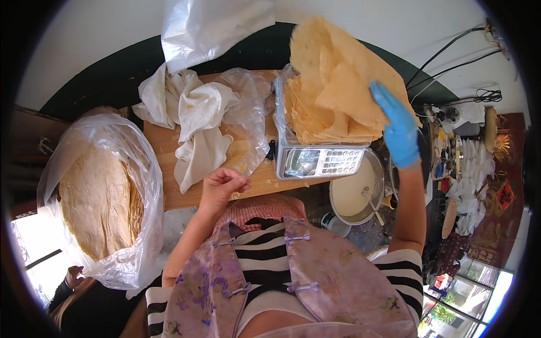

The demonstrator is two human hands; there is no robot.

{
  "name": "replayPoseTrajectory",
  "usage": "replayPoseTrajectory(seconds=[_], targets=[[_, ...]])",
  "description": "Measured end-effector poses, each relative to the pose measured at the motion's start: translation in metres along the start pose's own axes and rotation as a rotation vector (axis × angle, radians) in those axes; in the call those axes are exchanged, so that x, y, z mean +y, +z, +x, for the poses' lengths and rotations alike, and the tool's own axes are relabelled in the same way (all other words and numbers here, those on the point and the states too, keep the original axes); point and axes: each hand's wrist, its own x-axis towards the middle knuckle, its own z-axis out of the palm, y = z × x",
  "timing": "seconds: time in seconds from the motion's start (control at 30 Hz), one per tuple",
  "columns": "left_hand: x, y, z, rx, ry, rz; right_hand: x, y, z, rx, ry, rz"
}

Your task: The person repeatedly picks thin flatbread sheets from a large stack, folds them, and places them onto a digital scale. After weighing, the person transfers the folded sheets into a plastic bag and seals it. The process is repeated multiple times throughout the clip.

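Observation:
My right hand (394,124), in a blue glove, has its fingers spread along a large thin tan flatbread sheet (357,69); the thumb is hidden. The sheet is raised and folded over a stack of similar thin sheets (298,112). Under that stack is a digital weighing scale (321,162) with a display and keypad, its platform lined with clear plastic. My bare left hand (226,188) is above the table's front edge, fingertips pinched together with nothing visible between them. Near it lie a crumpled white cloth (200,114) and a clear plastic bag (249,112).
At left, a big clear plastic bag (148,203) holds a stack of round flatbreads (97,203). Below the scale stands a metal pot of pale batter (351,190) with a ladle. A red checked cloth (264,209) covers something before me. Another person's hand (74,276) shows at lower left.

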Motion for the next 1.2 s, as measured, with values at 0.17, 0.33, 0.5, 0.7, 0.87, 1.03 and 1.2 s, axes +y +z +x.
replayPoseTrajectory(seconds=[0.17, 0.33, 0.5, 0.7, 0.87, 1.03, 1.2], targets=[[-0.019, 0.125, 0.04, -0.543, 0.944, 0.747, 0.078, 0.106, -0.043, -0.249, 0.034, -0.44], [-0.023, 0.257, 0.129, -0.26, 1.129, 1.678, 0.093, 0.109, -0.061, -0.347, 0.128, -0.621], [-0.052, 0.195, 0.184, -0.092, 0.553, 1.701, 0.099, 0.097, -0.078, -0.351, 0.192, -0.35], [-0.066, 0.159, 0.188, -0.179, 0.693, 1.222, 0.09, 0.084, -0.053, -0.513, 0.249, -0.118], [-0.008, 0.063, 0.092, -0.039, 1.123, 0.85, -0.019, 0.078, 0.031, 0.016, 0.318, 0.043], [0.033, -0.122, -0.062, 0.652, 0.686, 0.94, -0.26, 0.218, 0.124, -0.355, -0.322, 0.542], [0.026, -0.231, -0.197, 1.083, 0.393, 1.081, -0.482, 0.358, 0.153, -0.722, -0.984, 0.677]])
